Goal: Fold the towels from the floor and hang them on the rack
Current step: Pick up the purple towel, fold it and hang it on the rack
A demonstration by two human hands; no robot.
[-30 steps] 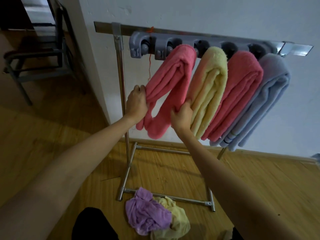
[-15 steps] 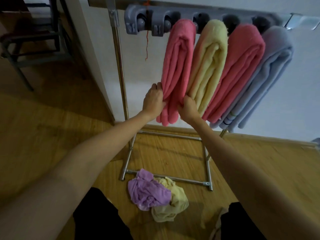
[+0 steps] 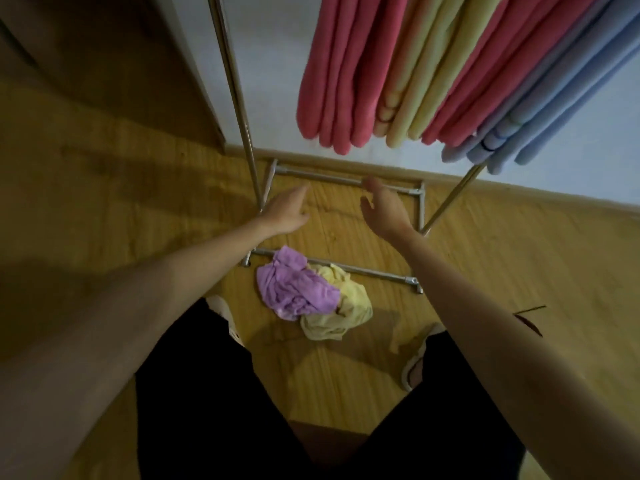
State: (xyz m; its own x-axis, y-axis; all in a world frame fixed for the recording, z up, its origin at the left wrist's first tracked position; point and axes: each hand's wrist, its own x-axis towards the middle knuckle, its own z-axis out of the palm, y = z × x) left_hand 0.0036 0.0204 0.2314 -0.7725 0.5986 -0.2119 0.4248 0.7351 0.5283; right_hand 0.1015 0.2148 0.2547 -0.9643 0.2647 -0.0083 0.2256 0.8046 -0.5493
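Hanging lengthwise, four folded towels (image 3: 349,74) point floorward, tops cut off; your left hand (image 3: 287,211) and right hand (image 3: 384,213) hover empty, fingers loose.

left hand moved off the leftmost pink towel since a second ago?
Yes. The left hand has let go of the leftmost pink towel and dropped below its hanging end, open, above the floor.

4 folded terry towels hang on 1 steel-tube rack (image 3: 239,98): 2 pink (image 3: 332,81) (image 3: 485,81), 1 pale yellow (image 3: 426,84), 1 light blue (image 3: 554,109); 2 crumpled towels on floor: 1 purple (image 3: 294,289), 1 yellow (image 3: 343,313); 2 bare hands (image 3: 287,213) (image 3: 384,213)
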